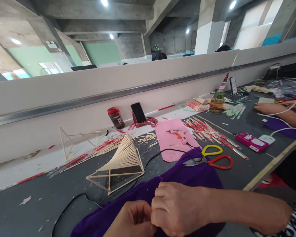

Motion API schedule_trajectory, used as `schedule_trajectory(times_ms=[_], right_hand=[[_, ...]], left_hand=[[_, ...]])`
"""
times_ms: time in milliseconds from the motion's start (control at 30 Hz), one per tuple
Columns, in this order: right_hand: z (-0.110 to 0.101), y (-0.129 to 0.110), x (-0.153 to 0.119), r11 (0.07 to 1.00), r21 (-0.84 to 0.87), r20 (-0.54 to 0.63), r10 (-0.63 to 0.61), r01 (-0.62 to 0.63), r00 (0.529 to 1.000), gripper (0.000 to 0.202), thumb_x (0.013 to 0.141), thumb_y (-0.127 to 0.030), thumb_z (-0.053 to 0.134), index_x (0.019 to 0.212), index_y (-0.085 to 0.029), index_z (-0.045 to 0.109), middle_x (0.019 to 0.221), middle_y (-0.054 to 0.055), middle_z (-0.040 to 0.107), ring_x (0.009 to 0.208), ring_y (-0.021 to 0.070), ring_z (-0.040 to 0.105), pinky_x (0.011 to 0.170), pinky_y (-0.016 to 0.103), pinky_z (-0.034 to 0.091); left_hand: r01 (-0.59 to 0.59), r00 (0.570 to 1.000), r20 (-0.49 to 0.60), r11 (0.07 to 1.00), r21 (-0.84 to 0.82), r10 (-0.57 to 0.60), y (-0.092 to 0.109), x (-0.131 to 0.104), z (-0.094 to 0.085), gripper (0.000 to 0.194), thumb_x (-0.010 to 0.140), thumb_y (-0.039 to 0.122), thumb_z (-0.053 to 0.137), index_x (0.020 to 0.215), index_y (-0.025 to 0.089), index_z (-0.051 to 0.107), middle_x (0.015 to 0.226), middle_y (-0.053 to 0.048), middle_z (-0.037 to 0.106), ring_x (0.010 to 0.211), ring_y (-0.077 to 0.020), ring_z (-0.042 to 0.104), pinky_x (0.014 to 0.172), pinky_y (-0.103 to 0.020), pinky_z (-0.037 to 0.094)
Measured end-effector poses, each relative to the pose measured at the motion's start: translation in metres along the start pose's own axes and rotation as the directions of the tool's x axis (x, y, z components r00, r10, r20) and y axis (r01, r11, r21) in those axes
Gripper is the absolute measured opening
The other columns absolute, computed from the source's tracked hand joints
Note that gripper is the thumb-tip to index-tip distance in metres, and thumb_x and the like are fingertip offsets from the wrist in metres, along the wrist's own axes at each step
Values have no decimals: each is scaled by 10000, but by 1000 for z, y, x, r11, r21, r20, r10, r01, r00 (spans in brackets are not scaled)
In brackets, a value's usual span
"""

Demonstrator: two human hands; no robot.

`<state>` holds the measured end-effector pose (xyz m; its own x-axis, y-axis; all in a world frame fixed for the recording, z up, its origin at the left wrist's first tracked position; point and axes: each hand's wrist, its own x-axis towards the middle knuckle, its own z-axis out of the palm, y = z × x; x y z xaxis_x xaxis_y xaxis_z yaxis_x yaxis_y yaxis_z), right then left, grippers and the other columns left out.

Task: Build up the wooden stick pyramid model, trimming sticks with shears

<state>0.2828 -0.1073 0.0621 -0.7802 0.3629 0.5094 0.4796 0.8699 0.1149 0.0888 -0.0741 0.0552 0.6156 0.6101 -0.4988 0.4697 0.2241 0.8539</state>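
At the bottom centre, my left hand (133, 220) and my right hand (179, 209) meet with curled fingers over a purple cloth (187, 174). Whatever lies between the fingertips is hidden. Beyond them stands a fan-like model of thin wooden sticks (124, 153) on the dark table (12, 210). Scissors (206, 159) with one yellow and one red handle rest partly on the cloth. A pink and white glue gun (179, 134) lies on a pink sheet (162, 126), its black cord trailing across the table.
Against the partition (88, 89) are a red-lidded bottle (115, 118), a propped phone (138, 112) and a thin stick frame (71, 144). Wrapped sticks (212, 131), a jar of liquid (217, 101) and a magenta power strip (252, 142) sit rightward. Another person's hand (268, 108) is at the far right.
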Motion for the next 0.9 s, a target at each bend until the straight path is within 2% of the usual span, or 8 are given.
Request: schedule_trajectory(times_ms=[300, 467, 533, 567, 633, 700, 833, 900], right_hand=[[-6, 6, -16, 983, 4, 219, 176, -181, 960, 116, 814, -260, 550, 834, -151, 586, 749, 21, 598, 662, 163, 492, 638, 311, 364], [-13, 14, -36, 915, 146, 136, 358, -376, 924, 207, 841, -280, 577, 1004, -152, 585, 921, 54, 664, 843, 177, 582, 778, 304, 438], [-25, 24, -64, 829, 187, 70, 524, -528, 849, 325, 850, -284, 589, 1146, -157, 547, 1064, 72, 664, 981, 177, 595, 873, 302, 447], [-31, 29, -83, 764, 128, 37, 634, -633, 773, 275, 878, -243, 548, 1144, -174, 553, 1074, 71, 668, 1003, 175, 601, 888, 308, 452], [-44, 41, -127, 630, -62, 2, 776, -775, 631, 199, 905, -185, 466, 1052, -195, 598, 1026, 76, 683, 947, 185, 631, 835, 325, 487], [-51, 52, -172, 529, -298, 25, 837, -795, 547, 290, 873, -142, 431, 1087, -193, 619, 1107, 107, 673, 991, 249, 636, 847, 410, 498], [-45, 74, -240, 603, -411, 237, 795, -684, 559, 522, 741, -64, 435, 1193, -219, 646, 1246, 132, 633, 1079, 287, 630, 869, 419, 512], [-39, 83, -255, 623, -404, 239, 779, -670, 579, 561, 701, -56, 457, 1162, -287, 676, 1216, 105, 660, 1085, 244, 636, 871, 357, 516]], left_hand=[[-78, 997, -8, 996, 51, 78, 9, 19, 18, 215, 766, 353, 596, 762, 140, 568, 596, 14, 562, 549, -114, 510, 503, -210, 405], [-86, 996, 28, 995, -54, 88, 3, 36, 13, 212, 731, 346, 627, 766, 149, 556, 536, 39, 526, 496, -97, 490, 466, -197, 407], [-58, 997, 51, 991, -124, 64, 1, 41, 9, 199, 709, 327, 633, 757, 151, 552, 522, 42, 525, 475, -88, 485, 449, -186, 399], [-40, 997, 61, 987, -153, 49, 0, 43, 8, 195, 696, 318, 638, 744, 150, 551, 517, 42, 526, 466, -84, 485, 441, -181, 395], [-12, 997, 67, 980, -198, 25, 1, 43, 7, 193, 673, 307, 650, 720, 148, 551, 517, 40, 532, 455, -78, 493, 435, -174, 393], [2, 998, 60, 973, -233, 12, 2, 43, 9, 187, 654, 292, 660, 706, 145, 556, 523, 40, 537, 453, -76, 513, 433, -168, 398], [17, 994, 107, 963, -270, 12, -1, 46, 13, 143, 608, 226, 657, 697, 142, 584, 504, 42, 553, 433, -82, 540, 412, -161, 402], [29, 994, 111, 948, -316, 6, -4, 50, 13, 136, 593, 220, 659, 681, 143, 589, 493, 41, 557, 427, -88, 546, 397, -161, 404]])
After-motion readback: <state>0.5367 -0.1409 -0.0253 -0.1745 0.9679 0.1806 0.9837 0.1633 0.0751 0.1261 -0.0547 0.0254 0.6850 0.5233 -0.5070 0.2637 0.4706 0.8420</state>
